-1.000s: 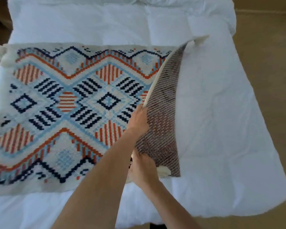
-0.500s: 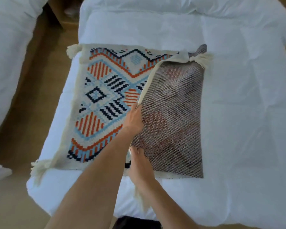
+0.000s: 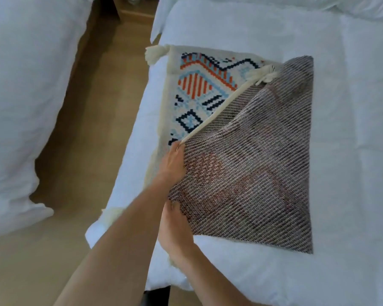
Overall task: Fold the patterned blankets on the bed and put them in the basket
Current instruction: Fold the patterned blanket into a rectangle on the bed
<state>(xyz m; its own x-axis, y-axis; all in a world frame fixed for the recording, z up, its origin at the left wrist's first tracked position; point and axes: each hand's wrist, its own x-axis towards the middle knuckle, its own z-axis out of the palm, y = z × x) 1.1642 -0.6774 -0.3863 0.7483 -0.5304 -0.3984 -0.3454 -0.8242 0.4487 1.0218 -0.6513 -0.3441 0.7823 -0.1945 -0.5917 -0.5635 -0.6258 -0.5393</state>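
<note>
A patterned blanket (image 3: pixel 197 89) with orange, blue and navy shapes and cream tassels lies on the white bed (image 3: pixel 352 151). Its right half is folded over to the left, so the grey-brown woven underside (image 3: pixel 263 162) faces up and covers most of the pattern. My left hand (image 3: pixel 173 164) pinches the cream edge of the folded half about midway along. My right hand (image 3: pixel 177 230) grips the same edge at the near corner, its fingers tucked under the cloth. No basket is in view.
A second white bed (image 3: pixel 20 96) stands to the left across a strip of tan floor (image 3: pixel 93 129). Wooden furniture (image 3: pixel 128 9) sits at the far end of that gap. The bed's near edge runs just below my right hand.
Both hands have carried the blanket's right edge further left over the patterned side, so less pattern shows. The view has shifted left, bringing the second bed and floor into sight.
</note>
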